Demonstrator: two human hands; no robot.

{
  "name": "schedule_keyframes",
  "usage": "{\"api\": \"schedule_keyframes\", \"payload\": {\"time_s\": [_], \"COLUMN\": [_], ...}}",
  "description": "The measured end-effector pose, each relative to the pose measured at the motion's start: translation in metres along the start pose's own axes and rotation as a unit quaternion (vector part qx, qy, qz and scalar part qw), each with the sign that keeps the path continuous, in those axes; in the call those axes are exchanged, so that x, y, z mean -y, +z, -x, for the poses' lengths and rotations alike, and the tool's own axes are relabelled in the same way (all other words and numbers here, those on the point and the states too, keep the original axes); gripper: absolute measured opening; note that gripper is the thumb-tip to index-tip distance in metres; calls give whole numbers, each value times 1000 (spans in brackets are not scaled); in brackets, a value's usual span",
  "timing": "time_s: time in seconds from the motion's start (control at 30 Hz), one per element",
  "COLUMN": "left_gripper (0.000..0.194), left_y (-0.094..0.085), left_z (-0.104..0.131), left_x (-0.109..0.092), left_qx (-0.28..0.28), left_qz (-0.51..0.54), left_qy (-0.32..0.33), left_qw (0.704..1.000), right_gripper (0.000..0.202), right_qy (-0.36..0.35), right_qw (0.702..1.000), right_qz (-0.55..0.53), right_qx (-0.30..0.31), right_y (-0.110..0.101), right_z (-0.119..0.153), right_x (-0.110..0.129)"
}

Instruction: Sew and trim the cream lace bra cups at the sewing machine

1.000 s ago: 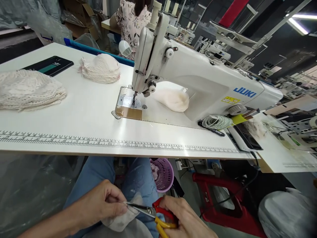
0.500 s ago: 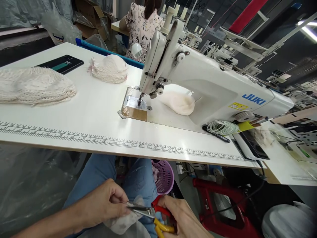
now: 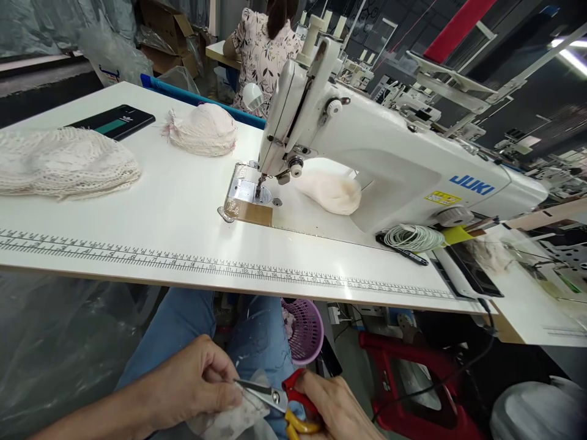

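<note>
1. Head view: the left hand [image 3: 208,382] pinches a piece of pale, thin cloth [image 3: 245,418] between thumb and fingers; the cloth hangs just below that hand, over the jeans [image 3: 254,330].
2. The right hand [image 3: 337,403] grips a pair of scissors [image 3: 276,397] by its red and yellow handles, the blades pointing at the left hand's fingertips, near the edge of the cloth.
3. Beyond both hands stretches a white tabletop [image 3: 183,214] with a ruler strip [image 3: 215,269] along its near edge.
4. Ahead of the hands, on the tabletop, stands a white sewing machine [image 3: 389,153].
5. Farther off, ahead and to the left of the left hand, lie two cream cloth piles [image 3: 68,162].
6. Under the tabletop, beyond the scissors, sits a purple basket [image 3: 307,333].
</note>
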State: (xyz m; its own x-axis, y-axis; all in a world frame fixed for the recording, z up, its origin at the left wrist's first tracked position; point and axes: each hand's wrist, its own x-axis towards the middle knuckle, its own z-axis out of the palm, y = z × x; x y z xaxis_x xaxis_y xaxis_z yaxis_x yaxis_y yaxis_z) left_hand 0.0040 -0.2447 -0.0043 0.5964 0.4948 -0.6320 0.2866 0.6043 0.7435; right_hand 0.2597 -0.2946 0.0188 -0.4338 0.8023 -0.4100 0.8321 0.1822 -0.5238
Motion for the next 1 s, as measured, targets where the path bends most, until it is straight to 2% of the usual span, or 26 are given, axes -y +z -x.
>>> {"api": "schedule_keyframes", "payload": {"time_s": [0.07,0.13,0.23,0.4,0.53,0.67,1.0], "left_gripper": [38,38,39,38,30,22,25], "left_y": [0,-1,-3,-3,-3,-3,-4], "left_z": [-2,-3,-3,-3,-3,-3,-1], "left_x": [1,2,5,11,11,9,9], "left_qx": [-8,-10,-2,3,-3,-1,-10], "left_qz": [-5,-7,4,24,13,-5,-8], "left_qy": [1,10,15,6,15,17,3], "left_qw": [1000,1000,1000,1000,1000,1000,1000], "right_gripper": [21,31,31,26,36,29,26], "right_qy": [-7,15,66,117,79,16,-6], "right_qw": [1000,998,995,988,994,999,997], "right_qz": [-13,-26,-57,-83,-56,-27,32], "right_qx": [-24,-49,-43,-52,-49,-24,-67], "right_y": [6,12,18,8,-3,-5,0], "right_z": [-1,-2,0,6,5,1,2], "right_x": [-4,-10,-19,-21,-12,-4,1]}}
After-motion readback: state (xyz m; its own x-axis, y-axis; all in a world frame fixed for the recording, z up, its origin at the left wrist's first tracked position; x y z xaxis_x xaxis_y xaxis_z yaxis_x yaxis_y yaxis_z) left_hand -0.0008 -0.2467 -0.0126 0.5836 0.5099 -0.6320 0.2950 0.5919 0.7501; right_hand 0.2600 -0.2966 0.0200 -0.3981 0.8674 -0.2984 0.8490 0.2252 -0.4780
